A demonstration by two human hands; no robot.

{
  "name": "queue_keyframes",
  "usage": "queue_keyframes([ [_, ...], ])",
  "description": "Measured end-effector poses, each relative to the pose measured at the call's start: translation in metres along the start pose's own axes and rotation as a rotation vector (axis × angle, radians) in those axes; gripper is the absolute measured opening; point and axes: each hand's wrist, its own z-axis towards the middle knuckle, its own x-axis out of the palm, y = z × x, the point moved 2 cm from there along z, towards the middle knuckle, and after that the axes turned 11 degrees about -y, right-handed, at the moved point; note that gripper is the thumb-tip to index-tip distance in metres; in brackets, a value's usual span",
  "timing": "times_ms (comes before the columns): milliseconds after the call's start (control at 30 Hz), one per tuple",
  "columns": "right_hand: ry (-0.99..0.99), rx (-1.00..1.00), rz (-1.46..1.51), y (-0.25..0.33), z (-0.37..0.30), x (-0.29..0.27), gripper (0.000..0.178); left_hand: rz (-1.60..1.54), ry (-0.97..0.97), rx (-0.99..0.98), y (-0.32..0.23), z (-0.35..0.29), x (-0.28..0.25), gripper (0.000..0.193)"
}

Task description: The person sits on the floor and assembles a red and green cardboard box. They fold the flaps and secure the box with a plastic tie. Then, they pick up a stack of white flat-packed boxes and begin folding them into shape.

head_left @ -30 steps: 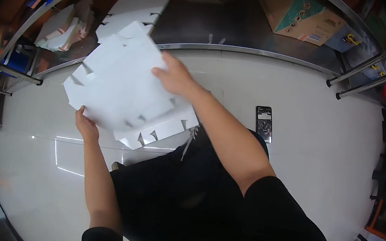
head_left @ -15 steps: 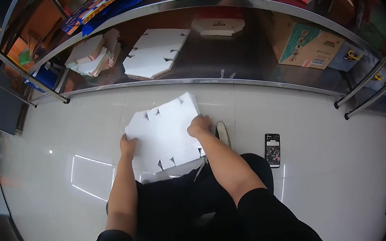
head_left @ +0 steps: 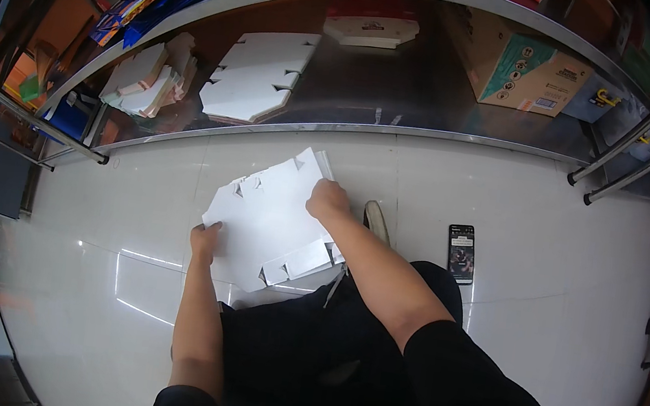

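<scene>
Between my hands, tilted above the floor in front of my legs, is a stack of flat white cardboard box blanks (head_left: 267, 208) with notched edges. My left hand (head_left: 206, 241) grips its left edge, thumb on top and the other fingers mostly hidden beneath. On the far right edge, my right hand (head_left: 328, 202) is closed around the cardboard. Several sheet edges show fanned slightly apart beside it and at the near right corner. How many sheets each hand holds cannot be made out.
A low metal shelf (head_left: 327, 128) runs across the far side. It carries another white blank stack (head_left: 260, 71), a pile of folded cardboard (head_left: 148, 77), a red-and-white blank (head_left: 371, 31) and a brown carton (head_left: 527, 69). A phone (head_left: 461, 255) lies on the floor at right, near a shoe (head_left: 377, 222).
The stack has shifted slightly left between my hands, and its sheets have spread a little at the right edges. My right hand has moved slightly left along with it.
</scene>
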Motion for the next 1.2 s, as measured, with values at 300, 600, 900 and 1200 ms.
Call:
queue_keyframes([
  [300, 0.048, 0.07, 0.182, 0.006, 0.008, 0.01, 0.051, 0.026, 0.049, -0.199, 0.009, 0.015, 0.002, 0.067],
  [600, -0.059, -0.418, 0.638, 0.04, -0.014, -0.026, 0.049, -0.55, -0.341, -0.023, -0.036, 0.004, -0.038, 0.047],
  [900, -0.155, -0.441, 0.638, 0.022, -0.002, -0.009, 0.048, -0.799, -0.539, 0.331, -0.065, -0.023, -0.037, 0.036],
  [1200, -0.287, -0.414, 0.768, 0.024, -0.007, -0.019, 0.051, -0.831, -0.498, 0.379, -0.089, -0.041, -0.045, 0.031],
])
